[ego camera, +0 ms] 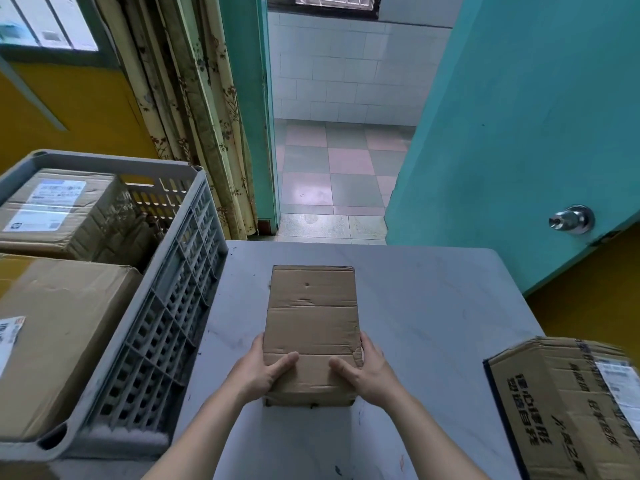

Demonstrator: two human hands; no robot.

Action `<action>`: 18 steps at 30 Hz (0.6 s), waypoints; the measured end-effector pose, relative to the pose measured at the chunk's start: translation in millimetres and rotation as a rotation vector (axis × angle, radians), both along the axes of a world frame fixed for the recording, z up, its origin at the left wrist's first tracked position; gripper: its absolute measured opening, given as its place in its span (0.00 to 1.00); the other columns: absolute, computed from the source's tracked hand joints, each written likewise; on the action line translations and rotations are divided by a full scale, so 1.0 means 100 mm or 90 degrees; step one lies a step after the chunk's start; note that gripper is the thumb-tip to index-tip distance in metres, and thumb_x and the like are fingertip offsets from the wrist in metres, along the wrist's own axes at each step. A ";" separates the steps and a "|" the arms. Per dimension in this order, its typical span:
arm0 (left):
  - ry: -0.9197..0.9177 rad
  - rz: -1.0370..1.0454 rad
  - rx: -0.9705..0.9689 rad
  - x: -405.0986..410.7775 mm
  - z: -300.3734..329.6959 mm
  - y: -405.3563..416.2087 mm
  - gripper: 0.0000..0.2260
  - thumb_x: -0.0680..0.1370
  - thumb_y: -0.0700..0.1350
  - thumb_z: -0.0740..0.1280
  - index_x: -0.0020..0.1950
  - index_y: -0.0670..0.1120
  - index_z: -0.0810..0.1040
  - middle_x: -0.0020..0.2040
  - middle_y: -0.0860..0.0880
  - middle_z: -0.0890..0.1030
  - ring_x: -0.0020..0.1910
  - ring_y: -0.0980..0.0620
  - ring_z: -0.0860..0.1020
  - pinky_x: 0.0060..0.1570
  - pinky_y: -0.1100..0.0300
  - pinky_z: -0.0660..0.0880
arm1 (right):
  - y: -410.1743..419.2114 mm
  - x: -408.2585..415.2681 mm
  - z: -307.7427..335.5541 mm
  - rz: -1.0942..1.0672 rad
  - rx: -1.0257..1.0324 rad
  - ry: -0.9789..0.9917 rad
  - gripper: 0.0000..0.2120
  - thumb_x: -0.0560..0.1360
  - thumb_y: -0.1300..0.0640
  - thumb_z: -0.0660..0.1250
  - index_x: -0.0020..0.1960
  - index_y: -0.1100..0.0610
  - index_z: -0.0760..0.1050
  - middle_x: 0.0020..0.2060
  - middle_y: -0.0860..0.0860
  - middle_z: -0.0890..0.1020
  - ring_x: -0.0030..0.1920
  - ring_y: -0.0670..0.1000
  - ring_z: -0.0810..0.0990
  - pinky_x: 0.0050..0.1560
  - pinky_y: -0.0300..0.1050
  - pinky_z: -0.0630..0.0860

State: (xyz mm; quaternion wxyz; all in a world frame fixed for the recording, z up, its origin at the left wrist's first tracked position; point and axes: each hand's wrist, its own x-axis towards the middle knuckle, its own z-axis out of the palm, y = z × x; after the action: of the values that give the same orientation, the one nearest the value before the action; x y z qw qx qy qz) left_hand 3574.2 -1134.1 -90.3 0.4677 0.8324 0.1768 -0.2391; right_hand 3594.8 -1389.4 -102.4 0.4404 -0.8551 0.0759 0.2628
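Note:
A plain brown cardboard box [311, 306] lies lengthwise in the middle of the grey table [433, 306], its worn, creased top face up. My left hand [259, 370] grips its near left side, thumb on the top face and fingers down the side. My right hand [369, 370] grips the near right side the same way. The box's underside and far end are hidden.
A grey slatted plastic crate [166, 306] stands at the left, holding two labelled cardboard boxes [59, 209] [59, 334]. Another printed cardboard box [568, 407] sits at the table's right front corner. Beyond the table are an open teal door [519, 133], a curtain and a tiled floor.

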 end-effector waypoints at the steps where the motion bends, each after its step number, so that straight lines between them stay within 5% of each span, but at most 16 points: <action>1: 0.004 0.002 -0.001 0.00 -0.01 0.00 0.43 0.71 0.70 0.71 0.79 0.53 0.59 0.70 0.52 0.77 0.66 0.49 0.76 0.65 0.55 0.73 | 0.00 0.00 -0.01 0.002 0.007 0.003 0.60 0.55 0.16 0.68 0.80 0.44 0.61 0.70 0.44 0.72 0.71 0.46 0.72 0.74 0.49 0.69; 6: -0.007 0.003 -0.002 0.01 -0.04 -0.03 0.40 0.73 0.68 0.70 0.78 0.51 0.60 0.70 0.51 0.76 0.67 0.49 0.76 0.66 0.55 0.72 | 0.00 0.01 0.04 0.021 0.020 0.025 0.48 0.64 0.27 0.73 0.77 0.44 0.64 0.68 0.41 0.78 0.66 0.44 0.78 0.70 0.43 0.72; 12: 0.037 0.026 0.041 0.18 0.01 -0.06 0.44 0.71 0.75 0.65 0.76 0.47 0.63 0.73 0.48 0.74 0.70 0.45 0.74 0.67 0.52 0.73 | 0.05 0.25 0.15 0.045 -0.069 0.040 0.46 0.66 0.19 0.63 0.75 0.46 0.69 0.67 0.44 0.80 0.68 0.50 0.77 0.69 0.47 0.73; 18: 0.028 0.000 0.091 0.26 -0.06 -0.02 0.37 0.72 0.73 0.66 0.68 0.48 0.67 0.66 0.48 0.78 0.63 0.46 0.78 0.58 0.53 0.76 | 0.08 0.33 0.00 0.025 -0.091 0.068 0.61 0.51 0.10 0.57 0.72 0.47 0.72 0.67 0.45 0.80 0.67 0.51 0.78 0.70 0.50 0.73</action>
State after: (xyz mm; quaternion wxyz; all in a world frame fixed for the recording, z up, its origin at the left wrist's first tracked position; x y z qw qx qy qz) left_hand 3600.5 -1136.5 -96.5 0.4033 0.8579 0.2039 -0.2444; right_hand 3627.7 -1381.4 -102.2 0.3686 -0.8703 0.1014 0.3106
